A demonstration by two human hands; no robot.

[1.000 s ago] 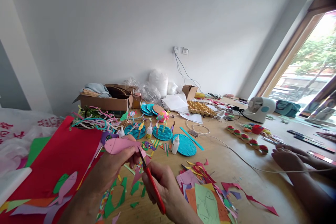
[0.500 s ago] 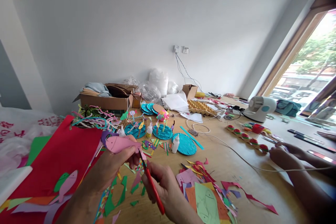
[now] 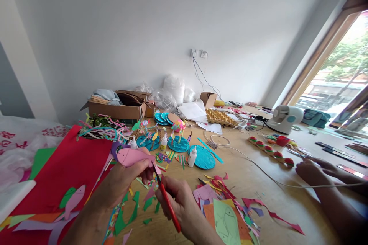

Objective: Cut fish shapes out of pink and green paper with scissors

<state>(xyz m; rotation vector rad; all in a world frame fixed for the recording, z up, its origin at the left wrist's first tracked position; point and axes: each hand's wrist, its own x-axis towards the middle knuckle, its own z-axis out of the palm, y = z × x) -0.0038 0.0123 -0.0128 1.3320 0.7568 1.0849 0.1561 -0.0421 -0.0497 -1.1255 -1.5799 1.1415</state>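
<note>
Pinched between the fingers of my left hand (image 3: 135,174) is a pink paper fish (image 3: 130,157) with a drawn eye and gill line. My right hand (image 3: 176,201) grips red-handled scissors (image 3: 168,206), whose dark blades meet the fish's tail end. Below the hands lie green paper scraps (image 3: 133,208). Beside my right hand is a light green sheet with a drawn fish (image 3: 226,220), on top of orange paper. On the red sheet (image 3: 57,176) at the left rest a green and a pink paper fish (image 3: 75,199).
Blue discs (image 3: 202,157) and white glue bottles (image 3: 192,157) stand beyond my hands. A cable (image 3: 253,166) crosses the table. At the right, another person's hands (image 3: 312,172) are near a row of red-green pieces (image 3: 268,149). A cardboard box (image 3: 115,111) sits near the wall.
The pink fish and both hands have shifted only very slightly. The other person's hands at the right have moved a little.
</note>
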